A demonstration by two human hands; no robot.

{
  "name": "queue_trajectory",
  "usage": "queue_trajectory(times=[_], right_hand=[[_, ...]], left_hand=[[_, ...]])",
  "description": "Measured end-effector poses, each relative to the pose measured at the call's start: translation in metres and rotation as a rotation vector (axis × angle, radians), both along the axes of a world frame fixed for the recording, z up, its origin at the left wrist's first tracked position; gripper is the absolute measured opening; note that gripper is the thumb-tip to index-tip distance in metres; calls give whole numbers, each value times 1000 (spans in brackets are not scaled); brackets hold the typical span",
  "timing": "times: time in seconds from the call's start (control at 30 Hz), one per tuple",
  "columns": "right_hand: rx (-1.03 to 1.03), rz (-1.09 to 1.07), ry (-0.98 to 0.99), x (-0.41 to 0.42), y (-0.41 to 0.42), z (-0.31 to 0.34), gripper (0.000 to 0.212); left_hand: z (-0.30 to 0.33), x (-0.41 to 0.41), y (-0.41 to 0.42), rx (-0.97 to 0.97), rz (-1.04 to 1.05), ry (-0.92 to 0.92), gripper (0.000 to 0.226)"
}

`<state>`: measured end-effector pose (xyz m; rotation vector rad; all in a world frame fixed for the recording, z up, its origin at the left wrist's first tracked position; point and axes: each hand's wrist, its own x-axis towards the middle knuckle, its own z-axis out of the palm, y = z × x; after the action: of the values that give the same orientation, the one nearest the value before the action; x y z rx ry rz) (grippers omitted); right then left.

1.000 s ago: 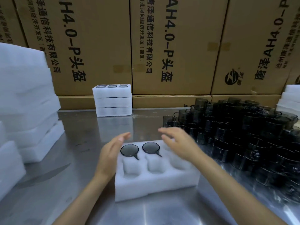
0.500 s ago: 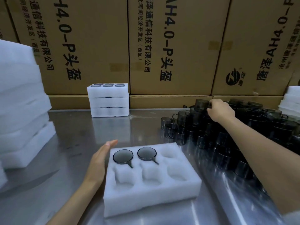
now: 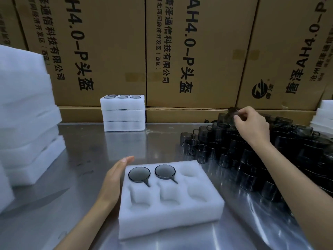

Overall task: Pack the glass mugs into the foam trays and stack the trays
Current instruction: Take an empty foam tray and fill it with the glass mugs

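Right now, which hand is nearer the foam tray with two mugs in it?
Left. The left hand lies flat against the foam tray at its left side; the right hand is well beyond it, pinching a glass mug over the pile.

This is looking like a packing room in a warehouse or small factory. Big printed cartons point(image 3: 194, 51) are standing in a wall behind a steel desk point(image 3: 86, 150). White foam trays point(image 3: 27, 109) are piling up at the left, a filled stack point(image 3: 124, 112) is sitting at the back, and dark glass mugs point(image 3: 270, 156) are lying heaped in bulk at the right.
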<state>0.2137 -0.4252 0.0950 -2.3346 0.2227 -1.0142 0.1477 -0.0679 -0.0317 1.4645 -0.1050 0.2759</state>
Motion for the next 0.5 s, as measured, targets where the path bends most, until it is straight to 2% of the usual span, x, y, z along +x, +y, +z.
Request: queue_trajectory(times=[0.1, 0.2, 0.33, 0.4, 0.5], right_hand=[[120, 115, -53, -35, 28, -11, 39], [99, 324, 10, -61, 57, -26, 43], [73, 581, 67, -75, 79, -43, 17], [57, 657, 45, -78, 85, -50, 12], [-85, 720, 16, -79, 88, -54, 3]], left_hand=[[3, -5, -3, 71, 33, -38, 41], [6, -12, -4, 174, 58, -105, 25], [11, -21, -3, 327, 135, -208, 19], [17, -25, -4, 396, 175, -277, 20], [34, -29, -10, 393, 186, -330, 25]])
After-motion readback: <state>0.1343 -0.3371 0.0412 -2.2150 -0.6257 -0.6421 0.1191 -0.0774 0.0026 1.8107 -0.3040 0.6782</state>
